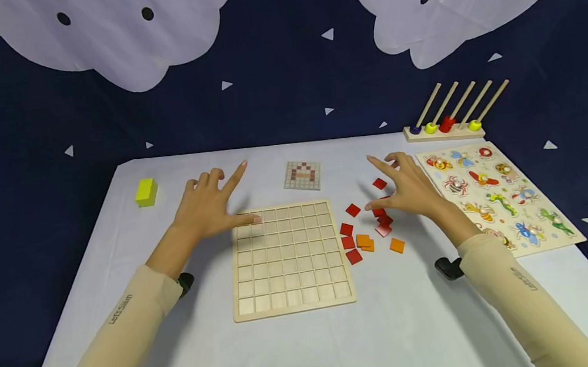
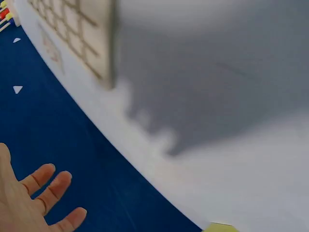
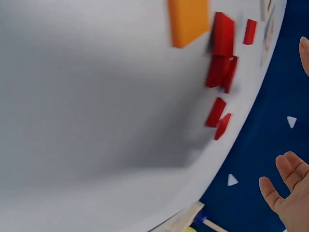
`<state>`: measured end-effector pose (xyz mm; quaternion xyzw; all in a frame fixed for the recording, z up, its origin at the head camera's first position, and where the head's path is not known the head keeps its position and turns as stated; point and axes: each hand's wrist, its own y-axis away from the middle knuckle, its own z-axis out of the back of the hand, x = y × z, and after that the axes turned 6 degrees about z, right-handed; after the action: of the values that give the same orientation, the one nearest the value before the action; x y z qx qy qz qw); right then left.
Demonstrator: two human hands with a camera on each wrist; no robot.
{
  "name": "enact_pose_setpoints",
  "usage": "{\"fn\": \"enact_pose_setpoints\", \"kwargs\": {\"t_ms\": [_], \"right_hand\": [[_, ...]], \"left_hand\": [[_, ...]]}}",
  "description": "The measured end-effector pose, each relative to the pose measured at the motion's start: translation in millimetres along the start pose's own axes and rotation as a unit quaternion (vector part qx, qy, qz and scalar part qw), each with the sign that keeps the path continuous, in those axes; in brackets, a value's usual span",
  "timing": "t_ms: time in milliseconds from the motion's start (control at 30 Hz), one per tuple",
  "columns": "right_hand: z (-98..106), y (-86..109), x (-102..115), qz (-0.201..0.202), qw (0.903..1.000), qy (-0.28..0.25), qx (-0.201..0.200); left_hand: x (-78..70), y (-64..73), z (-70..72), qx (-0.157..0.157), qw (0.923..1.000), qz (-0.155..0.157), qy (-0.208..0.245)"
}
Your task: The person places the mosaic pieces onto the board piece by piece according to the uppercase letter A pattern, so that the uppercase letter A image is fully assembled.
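My left hand (image 1: 210,206) hovers over the upper left corner of a wooden grid board (image 1: 291,260), thumb and forefinger spread apart. Nothing is in it. The board's square cells hold no tiles. To the right, my right hand (image 1: 406,187) is held above a loose group of red tiles (image 1: 352,210), its thumb and forefinger also parted and holding nothing. Several orange tiles (image 1: 397,245) lie nearer the board. Behind the board is a small pattern card (image 1: 302,175) with a gridded picture. In the wrist views, the left hand (image 2: 38,198) and right hand (image 3: 292,193) show relaxed fingers.
A yellow block (image 1: 146,192) stands at the back left. On the right lies a bug picture puzzle board (image 1: 497,196), and behind it a wooden peg stand (image 1: 444,132) with upright rods and coloured beads. A dark blue cloth (image 1: 271,61) hangs behind the white table (image 1: 310,353).
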<state>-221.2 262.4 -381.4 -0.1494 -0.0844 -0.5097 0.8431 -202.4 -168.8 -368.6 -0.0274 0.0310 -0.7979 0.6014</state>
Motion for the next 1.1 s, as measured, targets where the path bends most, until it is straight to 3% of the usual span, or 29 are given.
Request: {"fn": "enact_pose_setpoints", "kwargs": {"t_ms": [367, 700, 1100], "right_hand": [[-5, 9.2, -22, -0.008, 1.0000, -0.005, 0.003], [-9, 9.5, -33, -0.045, 0.9982, -0.032, 0.023], [-11, 8.1, -40, -0.065, 0.9962, -0.045, 0.035]], "left_hand": [[18.1, 27.0, -20.9, 0.009, 0.9997, -0.014, 0.017], [25.6, 44.8, -40.1, 0.035, 0.9931, -0.058, 0.096], [27.2, 55.6, -52.9, 0.064, 0.9901, -0.046, 0.117]]}}
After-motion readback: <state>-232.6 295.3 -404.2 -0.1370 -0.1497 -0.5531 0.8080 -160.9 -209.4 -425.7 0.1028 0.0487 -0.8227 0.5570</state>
